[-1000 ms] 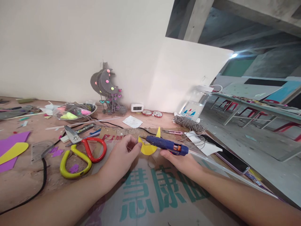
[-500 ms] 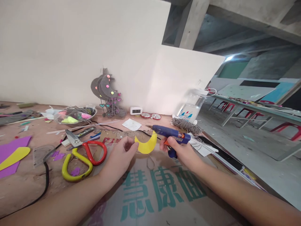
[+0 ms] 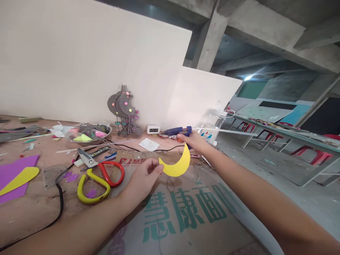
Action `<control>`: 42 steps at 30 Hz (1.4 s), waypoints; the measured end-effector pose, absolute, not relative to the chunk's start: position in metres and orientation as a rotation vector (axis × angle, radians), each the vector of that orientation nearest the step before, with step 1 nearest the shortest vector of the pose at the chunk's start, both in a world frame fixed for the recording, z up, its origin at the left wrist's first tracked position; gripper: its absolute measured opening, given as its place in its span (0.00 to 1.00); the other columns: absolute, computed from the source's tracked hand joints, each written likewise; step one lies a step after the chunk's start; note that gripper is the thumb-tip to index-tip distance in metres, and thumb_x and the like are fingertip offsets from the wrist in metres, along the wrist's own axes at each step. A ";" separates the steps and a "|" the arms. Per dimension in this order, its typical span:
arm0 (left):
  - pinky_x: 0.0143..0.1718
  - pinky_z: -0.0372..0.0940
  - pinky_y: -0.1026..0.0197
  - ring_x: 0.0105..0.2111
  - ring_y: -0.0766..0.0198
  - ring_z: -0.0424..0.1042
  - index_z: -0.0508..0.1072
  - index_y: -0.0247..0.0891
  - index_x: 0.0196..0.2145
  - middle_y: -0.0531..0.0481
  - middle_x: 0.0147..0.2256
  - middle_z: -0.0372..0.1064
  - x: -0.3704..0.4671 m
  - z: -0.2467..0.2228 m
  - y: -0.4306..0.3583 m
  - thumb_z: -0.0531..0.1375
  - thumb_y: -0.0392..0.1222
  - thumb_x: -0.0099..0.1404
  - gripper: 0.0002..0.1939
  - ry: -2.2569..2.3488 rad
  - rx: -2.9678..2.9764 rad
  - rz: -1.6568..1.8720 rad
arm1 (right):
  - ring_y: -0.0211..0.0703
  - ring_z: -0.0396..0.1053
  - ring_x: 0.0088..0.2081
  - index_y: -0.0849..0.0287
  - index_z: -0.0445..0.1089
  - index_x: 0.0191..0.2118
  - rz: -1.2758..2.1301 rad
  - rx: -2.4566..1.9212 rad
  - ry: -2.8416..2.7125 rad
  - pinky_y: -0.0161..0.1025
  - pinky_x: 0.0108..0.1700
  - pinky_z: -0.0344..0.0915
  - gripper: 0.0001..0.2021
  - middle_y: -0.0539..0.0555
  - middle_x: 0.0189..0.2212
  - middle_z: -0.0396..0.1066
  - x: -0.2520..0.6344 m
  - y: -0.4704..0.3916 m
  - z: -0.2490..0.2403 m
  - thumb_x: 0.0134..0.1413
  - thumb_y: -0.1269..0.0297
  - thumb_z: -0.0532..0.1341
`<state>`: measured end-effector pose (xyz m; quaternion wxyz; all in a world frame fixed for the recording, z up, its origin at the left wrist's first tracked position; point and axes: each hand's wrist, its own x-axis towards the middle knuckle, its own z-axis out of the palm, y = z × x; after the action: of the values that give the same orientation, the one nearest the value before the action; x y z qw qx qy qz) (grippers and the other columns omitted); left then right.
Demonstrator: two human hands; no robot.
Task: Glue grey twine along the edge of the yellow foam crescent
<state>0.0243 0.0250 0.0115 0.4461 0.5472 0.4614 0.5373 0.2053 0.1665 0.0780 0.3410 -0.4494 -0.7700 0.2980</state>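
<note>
A yellow crescent (image 3: 177, 168) is pinched at its left tip by my left hand (image 3: 147, 173), just above the cardboard (image 3: 183, 226) with green characters. A short loop of string hangs below the crescent. Farther back, my right hand (image 3: 195, 141) grips a blue glue gun (image 3: 177, 132), whose nozzle points left toward the white clock (image 3: 153, 129). A clear stick trails right from the gun's rear. Scissors (image 3: 101, 173) with one red and one yellow handle lie open left of my left hand.
Grey moon ornaments (image 3: 123, 106) stand by the white board. A bowl of pompoms (image 3: 90, 132), white paper (image 3: 149, 144) and a purple sheet (image 3: 20, 177) lie on the table. A black cord (image 3: 60, 209) runs along the left. Stools and another table stand at right.
My right hand has carried the glue gun back and away from the crescent. My left hand still holds the crescent, now fully in view. The camera view has shifted slightly.
</note>
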 end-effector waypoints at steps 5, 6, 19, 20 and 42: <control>0.30 0.57 0.65 0.28 0.66 0.63 0.67 0.36 0.28 0.54 0.26 0.65 0.024 0.010 0.025 0.55 0.48 0.58 0.11 1.116 1.383 1.339 | 0.40 0.66 0.30 0.65 0.71 0.32 0.734 -1.173 -2.103 0.35 0.33 0.62 0.16 0.55 0.28 0.72 0.179 0.200 0.062 0.42 0.55 0.63; 0.30 0.57 0.65 0.27 0.67 0.63 0.66 0.36 0.28 0.54 0.25 0.64 0.024 0.009 0.025 0.55 0.48 0.58 0.11 1.116 1.383 1.341 | 0.39 0.65 0.29 0.65 0.71 0.33 0.743 -1.167 -2.121 0.35 0.33 0.62 0.16 0.54 0.28 0.72 0.173 0.203 0.056 0.41 0.56 0.64; 0.29 0.57 0.65 0.27 0.66 0.63 0.67 0.36 0.28 0.54 0.26 0.65 0.024 0.007 0.029 0.56 0.49 0.57 0.12 1.138 1.386 1.323 | 0.36 0.64 0.22 0.64 0.70 0.30 0.804 -1.165 -2.125 0.33 0.28 0.63 0.12 0.51 0.20 0.70 0.166 0.208 0.032 0.41 0.60 0.65; 0.30 0.58 0.65 0.28 0.66 0.64 0.67 0.36 0.28 0.53 0.26 0.65 0.024 0.007 0.029 0.56 0.49 0.57 0.12 1.139 1.384 1.324 | 0.36 0.65 0.24 0.64 0.70 0.30 0.785 -1.165 -2.104 0.34 0.29 0.63 0.12 0.51 0.21 0.71 0.169 0.206 0.033 0.40 0.61 0.65; 0.20 0.54 0.69 0.20 0.71 0.59 0.66 0.37 0.26 0.56 0.22 0.62 0.029 0.012 0.020 0.59 0.46 0.54 0.10 1.181 1.442 1.158 | 0.37 0.67 0.32 0.59 0.72 0.36 0.896 -0.919 -1.902 0.35 0.35 0.65 0.10 0.52 0.30 0.71 0.196 0.066 0.054 0.52 0.61 0.57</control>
<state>0.0294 0.0198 0.0120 0.4561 0.5849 0.4788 0.4697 0.1957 0.0659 0.0541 0.4111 -0.3650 -0.7556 0.3561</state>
